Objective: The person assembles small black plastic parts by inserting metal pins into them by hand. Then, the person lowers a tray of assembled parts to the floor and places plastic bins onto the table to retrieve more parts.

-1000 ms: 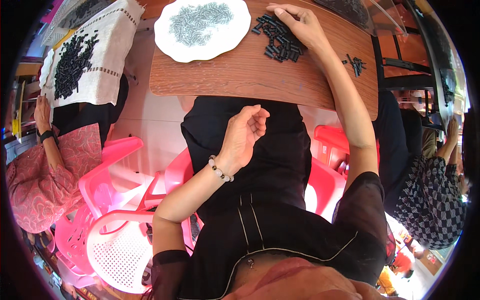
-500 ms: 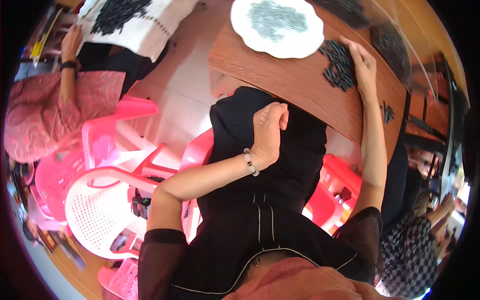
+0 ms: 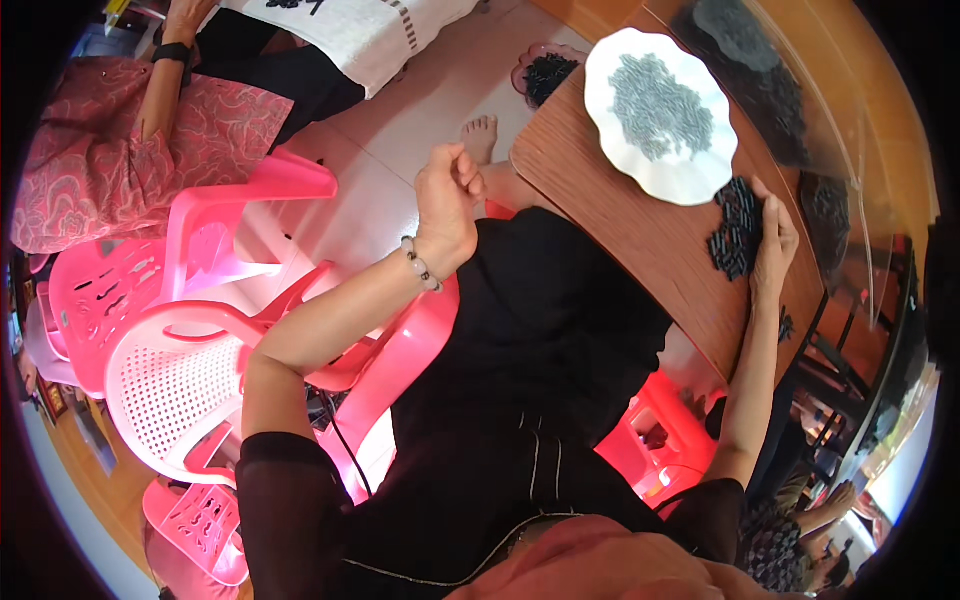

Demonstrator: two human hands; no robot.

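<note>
My left hand, with a beaded bracelet at its wrist, is raised in a loose fist beyond my lap, left of the table. Its curled fingers hide anything inside. My right hand rests on the brown wooden table, fingers stretched out, along the right side of a pile of small black stick-like pieces. Just beyond that pile stands a white scalloped plate holding many small grey pieces. A few more dark pieces lie near my right wrist.
A clear upright panel borders the table's right side. Pink plastic chairs stand to my left, where a person in a patterned pink top sits by a white cloth. A bowl of black pieces is beyond the table's left corner.
The view has shifted, bringing the bowl into sight. My left fist has moved left and away from my lap. My right hand stays by the pile, which looks narrower and closer to the plate.
</note>
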